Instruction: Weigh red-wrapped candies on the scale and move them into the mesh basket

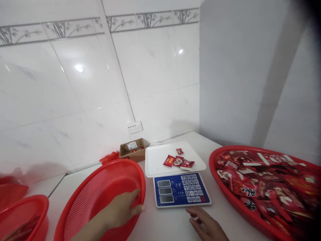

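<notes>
My left hand reaches across a red plastic basket with a perforated wall. Its thumb lies over the basket's right rim and its fingers are on the inner side, closed on that edge; some fingers are hidden. Nothing shows in the visible part of the basket. My right hand is just below the blue keypad panel of a scale, loosely bent, fingers apart and holding nothing. Several small red packets lie on the scale's white tray.
At right, a wide red tray is heaped with red packets. Another red basket stands at lower left. A small cardboard box and red plastic bag sit against the tiled wall, below a socket.
</notes>
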### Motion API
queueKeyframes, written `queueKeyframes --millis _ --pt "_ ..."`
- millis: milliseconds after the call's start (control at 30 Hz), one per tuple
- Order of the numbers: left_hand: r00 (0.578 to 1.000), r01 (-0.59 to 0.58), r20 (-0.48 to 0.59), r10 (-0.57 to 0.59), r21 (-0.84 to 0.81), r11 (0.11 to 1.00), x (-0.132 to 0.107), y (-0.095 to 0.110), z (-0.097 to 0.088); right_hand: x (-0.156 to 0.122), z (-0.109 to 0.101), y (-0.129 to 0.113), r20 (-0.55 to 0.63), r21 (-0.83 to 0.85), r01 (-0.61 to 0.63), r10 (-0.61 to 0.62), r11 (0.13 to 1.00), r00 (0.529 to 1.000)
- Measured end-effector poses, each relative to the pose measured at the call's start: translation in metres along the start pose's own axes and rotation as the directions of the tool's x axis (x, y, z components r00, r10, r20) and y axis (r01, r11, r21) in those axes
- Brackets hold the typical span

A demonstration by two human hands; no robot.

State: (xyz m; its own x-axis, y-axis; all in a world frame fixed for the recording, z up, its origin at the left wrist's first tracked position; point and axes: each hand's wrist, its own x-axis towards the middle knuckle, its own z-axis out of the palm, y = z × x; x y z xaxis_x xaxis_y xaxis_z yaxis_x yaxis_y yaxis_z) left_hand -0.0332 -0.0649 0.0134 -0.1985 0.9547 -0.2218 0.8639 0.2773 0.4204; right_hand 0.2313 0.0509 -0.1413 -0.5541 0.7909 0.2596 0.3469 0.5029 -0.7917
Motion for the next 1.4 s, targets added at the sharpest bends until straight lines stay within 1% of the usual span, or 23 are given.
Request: queueKeyframes --millis 33,100,133,167,233,300,367,467,533,600,667,767,867,967,1033,1133,1233,1300,1333,1400 --pt "0.996 -0.045 -0.08 0.05 0.058 0.997 0.011 0.005 -0.001 0.009 -0.006 -0.006 -0.038 -0.032 0.033 -0.035 0.999 0.999" --pt "0.96 -0.145 -0.222 0.17 0.125 0.981 0.039 0.018 -0.001 0.032 -0.021 -0.02 -0.133 -0.135 0.111 -0.129 0.985 0.983" --pt "0.941 -0.189 -0.258 0.216 0.127 0.974 0.055 0.026 0.001 0.046 -0.029 -0.027 -0.169 -0.196 0.133 -0.168 0.971 0.971" --pt "0.93 -0.229 -0.263 0.255 0.126 0.965 0.071 0.036 0.004 0.061 -0.036 -0.035 -0.19 -0.258 0.138 -0.191 0.956 0.963" --pt "0.906 -0.317 -0.251 0.34 0.129 0.94 0.104 0.056 0.013 0.088 -0.047 -0.048 -0.203 -0.368 0.108 -0.193 0.923 0.96" --pt "0.889 -0.369 -0.234 0.394 0.145 0.918 0.134 0.076 0.023 0.11 -0.054 -0.056 -0.177 -0.44 0.059 -0.151 0.896 0.972" --pt "0.889 -0.379 -0.207 0.409 0.167 0.91 0.158 0.09 0.032 0.124 -0.058 -0.057 -0.125 -0.477 0.023 -0.094 0.878 0.988" --pt "0.901 -0.358 -0.186 0.391 0.19 0.914 0.181 0.098 0.039 0.133 -0.061 -0.048 -0.038 -0.497 0.0 -0.021 0.868 0.999" --pt "0.9 -0.351 -0.205 0.384 0.18 0.919 0.189 0.096 0.038 0.136 -0.063 -0.04 0.0 -0.509 -0.016 0.018 0.861 1.0" --pt "0.893 -0.346 -0.251 0.373 0.144 0.927 0.192 0.09 0.034 0.139 -0.065 -0.034 0.013 -0.522 -0.034 0.048 0.852 0.999" --pt "0.886 -0.333 -0.312 0.343 0.085 0.939 0.191 0.082 0.028 0.144 -0.065 -0.029 0.014 -0.528 -0.05 0.067 0.848 0.998" --pt "0.877 -0.3 -0.403 0.262 -0.034 0.953 0.186 0.067 0.016 0.15 -0.064 -0.026 0.0 -0.522 -0.071 0.084 0.85 0.996" --pt "0.874 -0.27 -0.455 0.171 -0.163 0.949 0.176 0.049 0.002 0.154 -0.065 -0.025 -0.027 -0.501 -0.09 0.089 0.86 0.996" --pt "0.871 -0.253 -0.478 0.11 -0.245 0.936 0.154 0.029 -0.014 0.156 -0.068 -0.028 -0.072 -0.455 -0.115 0.093 0.883 0.993" --pt "0.869 -0.248 -0.484 0.1 -0.251 0.936 0.132 0.013 -0.026 0.157 -0.07 -0.032 -0.103 -0.397 -0.126 0.092 0.909 0.99" --pt "0.878 -0.235 -0.463 0.119 -0.202 0.951 0.089 -0.013 -0.042 0.158 -0.07 -0.04 -0.152 -0.264 -0.131 0.093 0.955 0.984" --pt "0.919 -0.196 -0.371 0.136 -0.129 0.972 0.049 -0.04 -0.051 0.163 -0.066 -0.05 -0.179 -0.08 -0.133 0.117 0.988 0.977" --pt "0.947 -0.161 -0.296 0.127 -0.093 0.983 0.032 -0.052 -0.051 0.168 -0.061 -0.057 -0.17 0.07 -0.139 0.149 0.988 0.974" --pt "0.955 -0.144 -0.273 0.117 -0.082 0.986 0.027 -0.055 -0.049 0.171 -0.058 -0.061 -0.155 0.151 -0.146 0.17 0.978 0.973" --pt "0.957 -0.127 -0.271 0.101 -0.077 0.989 0.025 -0.053 -0.044 0.174 -0.048 -0.069 -0.1 0.306 -0.165 0.204 0.937 0.974"
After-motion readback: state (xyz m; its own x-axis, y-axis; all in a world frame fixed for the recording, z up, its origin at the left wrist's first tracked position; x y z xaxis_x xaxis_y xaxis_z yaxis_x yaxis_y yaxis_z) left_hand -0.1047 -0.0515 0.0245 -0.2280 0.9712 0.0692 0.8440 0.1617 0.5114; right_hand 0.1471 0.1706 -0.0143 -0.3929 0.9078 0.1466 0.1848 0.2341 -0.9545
